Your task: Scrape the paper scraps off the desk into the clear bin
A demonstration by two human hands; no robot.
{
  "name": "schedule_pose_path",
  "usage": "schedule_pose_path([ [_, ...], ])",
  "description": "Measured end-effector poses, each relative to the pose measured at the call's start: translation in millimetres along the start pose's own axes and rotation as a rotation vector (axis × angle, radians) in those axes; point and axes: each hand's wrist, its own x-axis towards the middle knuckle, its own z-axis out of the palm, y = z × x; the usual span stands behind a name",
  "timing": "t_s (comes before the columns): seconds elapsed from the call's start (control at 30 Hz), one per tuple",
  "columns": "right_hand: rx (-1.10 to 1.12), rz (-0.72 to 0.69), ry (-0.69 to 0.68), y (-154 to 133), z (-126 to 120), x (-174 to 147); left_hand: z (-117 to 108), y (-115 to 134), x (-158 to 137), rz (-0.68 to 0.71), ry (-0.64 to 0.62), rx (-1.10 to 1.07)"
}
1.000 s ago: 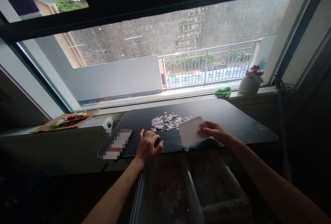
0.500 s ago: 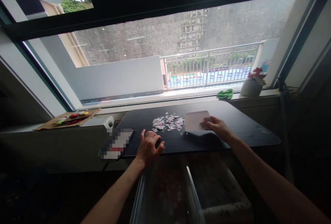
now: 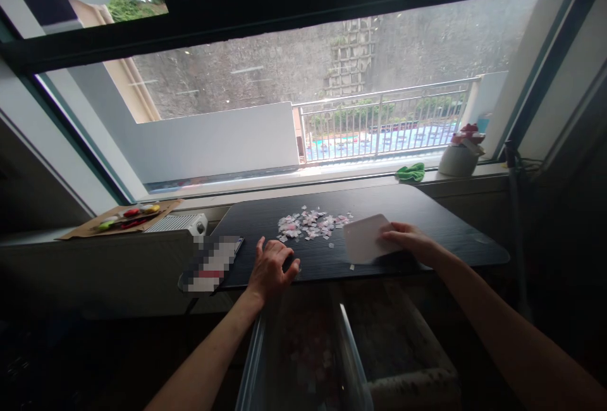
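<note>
My right hand [image 3: 411, 241] grips the edge of a thin pale rectangular plate with rounded corners [image 3: 363, 243], perhaps a plastic lid, tilted over the dark table [image 3: 422, 208]. Left of the plate lies a loose heap of small white and pinkish paper-like scraps [image 3: 306, 224]. A few single scraps are scattered nearer the table's front edge. My left hand [image 3: 274, 267] rests at that front edge, just before the heap, its fingers loosely bent and the thumb apart, with nothing in it.
Below the table edge stands a clear plastic bin [image 3: 353, 341] with more scraps inside, beside a dark box [image 3: 408, 360]. A blurred-out phone-like object [image 3: 213, 265] lies at the left. A green cloth [image 3: 410, 172] and a whitish container [image 3: 459, 157] sit on the windowsill.
My right hand has drawn the plate toward me and slightly right, away from the heap, turning it. A scrap now lies near the front edge below the plate. My left hand stays put.
</note>
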Motion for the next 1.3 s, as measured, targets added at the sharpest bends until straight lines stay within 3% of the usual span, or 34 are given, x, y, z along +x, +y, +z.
schedule_pose_path([
  [0.3,0.008,0.043,-0.099,-3,2,-7,-1,1,0,-0.001,-0.010,-0.003],
  [0.67,0.043,0.036,-0.080,-8,13,-10,0,0,0,0.003,0.004,-0.009],
  [0.87,0.124,-0.110,0.141,-9,20,0,-1,1,0,-0.001,0.002,-0.014],
  [1.0,0.031,-0.160,0.213,-4,32,4,0,1,0,0.004,0.008,-0.022],
  [1.17,0.006,-0.127,0.075,3,58,-12,0,2,0,-0.018,-0.013,-0.013],
  [1.3,0.065,-0.109,-0.018,6,63,-17,0,3,0,-0.035,-0.020,-0.016],
])
